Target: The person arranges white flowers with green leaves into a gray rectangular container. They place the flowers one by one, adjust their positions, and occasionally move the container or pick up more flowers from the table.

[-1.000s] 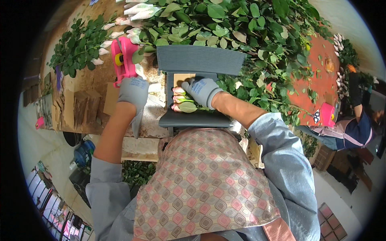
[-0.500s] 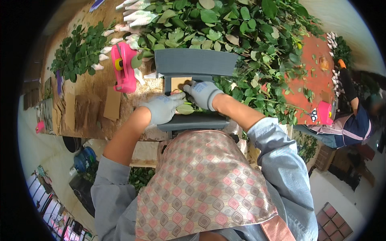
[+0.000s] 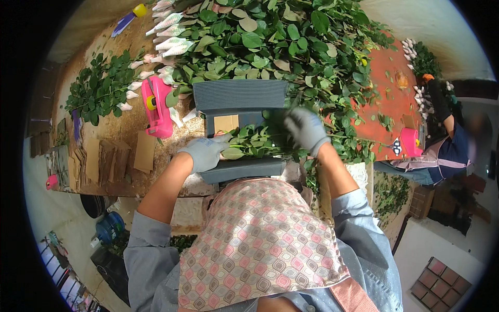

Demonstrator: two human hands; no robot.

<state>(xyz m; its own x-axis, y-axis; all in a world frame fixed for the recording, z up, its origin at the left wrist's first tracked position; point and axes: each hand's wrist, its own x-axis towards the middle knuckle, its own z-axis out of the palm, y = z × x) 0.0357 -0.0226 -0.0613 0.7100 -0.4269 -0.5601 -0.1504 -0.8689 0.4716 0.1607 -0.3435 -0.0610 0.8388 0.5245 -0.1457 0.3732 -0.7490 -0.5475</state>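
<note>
In front of me stands a dark grey ribbed cradle (image 3: pixel 240 97) with two raised sides. A bunch of leafy rose stems (image 3: pixel 254 141) lies across it, next to a small piece of cardboard (image 3: pixel 225 124). My left hand (image 3: pixel 204 154), in a grey glove, is closed around the left end of the bunch, by the near side of the cradle. Its grip hides most of the flower heads. My right hand (image 3: pixel 307 131), also gloved, is over the leaves at the cradle's right end. Motion blurs its fingers, so what they hold is unclear.
A pink tape dispenser (image 3: pixel 158 106) stands left of the cradle, near cardboard sheets (image 3: pixel 104 160). White-wrapped buds (image 3: pixel 174 47) and a large heap of leafy stems (image 3: pixel 260 39) lie beyond. Another person (image 3: pixel 442 156) works by the red table (image 3: pixel 387 78) at right.
My right hand has moved right, away from the left hand, along the stems. My left hand stays at the left end. More leaves now show between the hands; the view has shifted slightly.
</note>
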